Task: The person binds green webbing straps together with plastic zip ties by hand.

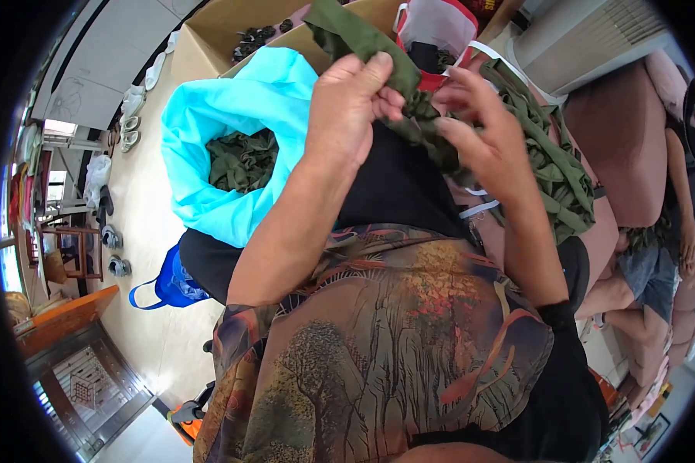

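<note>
My left hand pinches a dark olive-green strip of fabric between thumb and fingers, above my lap. The strip's upper end sticks up past the thumb; its lower part is gathered and bunched. Close to that bunched part is my right hand, slightly blurred, with thumb and fingers apart. Whether its fingertips touch the cloth is hard to tell. To the left a turquoise cloth bag stands with its rim rolled outward, holding crumpled green pieces. A heap of similar green fabric lies beyond my right forearm.
Behind the turquoise bag is a cardboard box with small dark bundles. A red-and-white bag stands beside it. A blue bag sits on the floor at left. Another person sits at the far right, near pink cushioned seating.
</note>
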`<action>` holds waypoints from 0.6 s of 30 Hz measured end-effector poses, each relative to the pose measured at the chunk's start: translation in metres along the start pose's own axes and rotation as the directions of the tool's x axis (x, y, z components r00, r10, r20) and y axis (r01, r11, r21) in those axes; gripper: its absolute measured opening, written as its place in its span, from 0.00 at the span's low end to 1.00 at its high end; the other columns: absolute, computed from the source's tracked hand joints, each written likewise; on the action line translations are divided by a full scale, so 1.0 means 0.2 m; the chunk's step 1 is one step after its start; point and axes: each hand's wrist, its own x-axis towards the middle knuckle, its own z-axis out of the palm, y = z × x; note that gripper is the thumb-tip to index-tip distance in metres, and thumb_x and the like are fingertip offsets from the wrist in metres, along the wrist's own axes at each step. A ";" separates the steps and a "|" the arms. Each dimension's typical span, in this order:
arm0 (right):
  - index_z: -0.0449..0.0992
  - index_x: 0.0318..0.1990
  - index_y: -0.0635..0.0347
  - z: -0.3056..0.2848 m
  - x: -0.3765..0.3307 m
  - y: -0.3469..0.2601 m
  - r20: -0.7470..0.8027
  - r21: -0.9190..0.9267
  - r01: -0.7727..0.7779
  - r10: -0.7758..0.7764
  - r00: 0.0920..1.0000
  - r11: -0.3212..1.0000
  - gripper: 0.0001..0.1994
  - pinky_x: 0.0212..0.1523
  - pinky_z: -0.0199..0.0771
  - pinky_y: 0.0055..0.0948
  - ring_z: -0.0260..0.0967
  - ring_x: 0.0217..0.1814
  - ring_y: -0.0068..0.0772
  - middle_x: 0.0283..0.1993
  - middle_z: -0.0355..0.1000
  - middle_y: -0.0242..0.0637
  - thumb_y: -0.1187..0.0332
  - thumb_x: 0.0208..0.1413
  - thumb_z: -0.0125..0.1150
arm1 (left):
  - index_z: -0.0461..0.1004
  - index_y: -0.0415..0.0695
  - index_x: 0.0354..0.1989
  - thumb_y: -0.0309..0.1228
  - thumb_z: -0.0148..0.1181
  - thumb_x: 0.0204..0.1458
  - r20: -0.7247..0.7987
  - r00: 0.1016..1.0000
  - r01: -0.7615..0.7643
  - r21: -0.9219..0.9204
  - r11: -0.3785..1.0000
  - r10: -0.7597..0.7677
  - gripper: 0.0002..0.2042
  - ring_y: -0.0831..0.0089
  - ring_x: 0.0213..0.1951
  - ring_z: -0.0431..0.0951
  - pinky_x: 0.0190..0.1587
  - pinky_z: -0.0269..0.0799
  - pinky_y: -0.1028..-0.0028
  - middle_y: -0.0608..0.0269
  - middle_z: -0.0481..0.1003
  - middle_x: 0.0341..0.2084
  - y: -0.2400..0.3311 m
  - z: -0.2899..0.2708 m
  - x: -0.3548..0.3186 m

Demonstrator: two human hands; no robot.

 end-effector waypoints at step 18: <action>0.68 0.58 0.60 -0.02 -0.20 0.14 -0.037 -0.218 0.099 -0.109 0.993 0.971 0.20 0.33 0.65 0.24 0.64 0.29 0.26 0.37 0.72 0.36 0.73 0.57 0.53 | 0.71 0.39 0.30 0.28 0.59 0.58 -0.062 0.996 0.062 0.025 0.998 -0.060 0.07 0.75 0.18 0.72 0.20 0.67 0.80 0.60 0.72 0.21 -0.04 -0.07 0.04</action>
